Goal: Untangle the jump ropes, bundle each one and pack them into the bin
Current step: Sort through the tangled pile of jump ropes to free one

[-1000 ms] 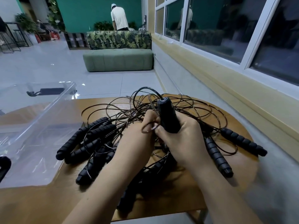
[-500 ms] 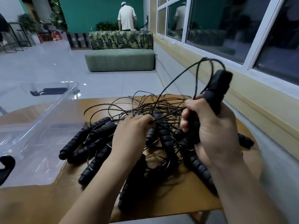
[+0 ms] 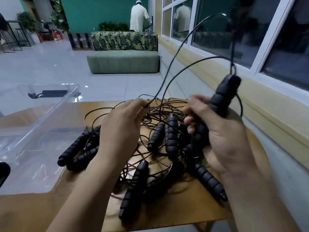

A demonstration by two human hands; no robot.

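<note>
Two hands in the mess: the right hand (image 3: 222, 136) grips one ribbed black handle (image 3: 223, 96), tilted up toward the far right. The left hand (image 3: 122, 128) pinches a thin cord (image 3: 168, 67) that arcs up high. The other jump ropes (image 3: 171, 136) lie tangled beneath on the wooden table (image 3: 192, 206), with the clear bin (image 3: 55, 106) at the left.

A round-edged wooden table (image 3: 184, 213) stands beside a yellow ledge (image 3: 260, 104) under white-framed windows (image 3: 265, 39). Across the pale tiled floor (image 3: 41, 67) sits a green sofa (image 3: 122, 61) with leaf-print back cushions (image 3: 123, 41). Behind it a person in a white shirt (image 3: 138, 18) faces a teal wall (image 3: 100, 12). A potted plant (image 3: 27, 20) and black metal stools (image 3: 10, 37) stand far left.
</note>
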